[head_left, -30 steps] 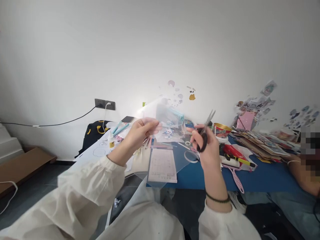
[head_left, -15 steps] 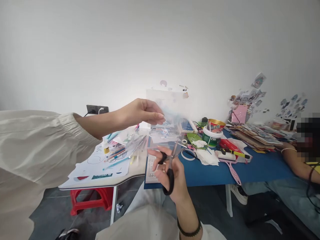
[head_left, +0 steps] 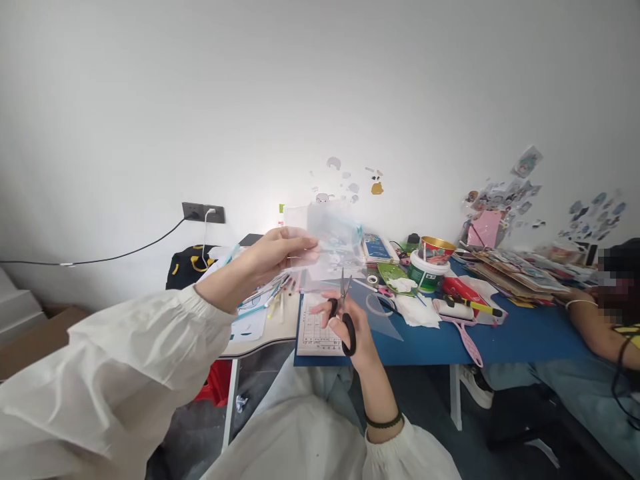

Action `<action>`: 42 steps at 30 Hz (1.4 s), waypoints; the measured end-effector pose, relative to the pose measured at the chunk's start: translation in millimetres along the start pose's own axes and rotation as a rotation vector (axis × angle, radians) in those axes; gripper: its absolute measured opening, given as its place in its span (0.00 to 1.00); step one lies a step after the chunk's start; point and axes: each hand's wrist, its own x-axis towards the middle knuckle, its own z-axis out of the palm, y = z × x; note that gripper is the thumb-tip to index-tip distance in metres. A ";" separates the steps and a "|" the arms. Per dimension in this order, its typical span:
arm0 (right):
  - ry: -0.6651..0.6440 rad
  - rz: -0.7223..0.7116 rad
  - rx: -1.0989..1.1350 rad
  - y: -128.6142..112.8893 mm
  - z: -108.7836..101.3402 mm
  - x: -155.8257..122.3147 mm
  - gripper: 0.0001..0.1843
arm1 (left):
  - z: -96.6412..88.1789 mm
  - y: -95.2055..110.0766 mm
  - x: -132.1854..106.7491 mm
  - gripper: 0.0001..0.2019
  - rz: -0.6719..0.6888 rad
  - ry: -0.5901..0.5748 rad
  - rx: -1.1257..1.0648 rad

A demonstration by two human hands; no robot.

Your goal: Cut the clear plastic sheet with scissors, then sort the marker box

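Observation:
My left hand [head_left: 280, 252] is raised above the table and pinches a clear plastic sheet [head_left: 333, 240] with small printed stickers on it. Just below the sheet, my right hand [head_left: 350, 330] grips black-handled scissors [head_left: 345, 313] with the blades pointing up at the sheet's lower edge. A ruled cutting mat [head_left: 315, 330] lies on the blue table cover [head_left: 500, 340] under both hands. A dark band circles my right wrist.
Pens and paper sheets [head_left: 270, 297] lie on the white table at left. A green tub [head_left: 425, 270], red tin [head_left: 437, 248], tape roll [head_left: 373, 280], pink tool [head_left: 465, 337] and stacked sticker sheets [head_left: 515, 270] crowd the blue cover. Another person's arm [head_left: 595, 333] rests at right.
My left arm dropped and drew the sheet nearer. My right hand lifted the scissors up toward the sheet's bottom edge. The view shifted slightly.

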 end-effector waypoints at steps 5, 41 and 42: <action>-0.118 0.177 0.159 -11.9 -10.3 -10.2 0.20 | -1.9 -10.9 -1.7 0.06 0.065 -0.038 -0.025; 0.214 0.278 0.255 -64.6 8.8 -17.0 0.18 | 1.7 7.3 -34.1 0.08 0.122 -0.109 0.173; 0.205 0.279 0.259 -64.5 8.2 -17.3 0.18 | 1.8 5.4 -33.8 0.08 0.118 -0.100 0.147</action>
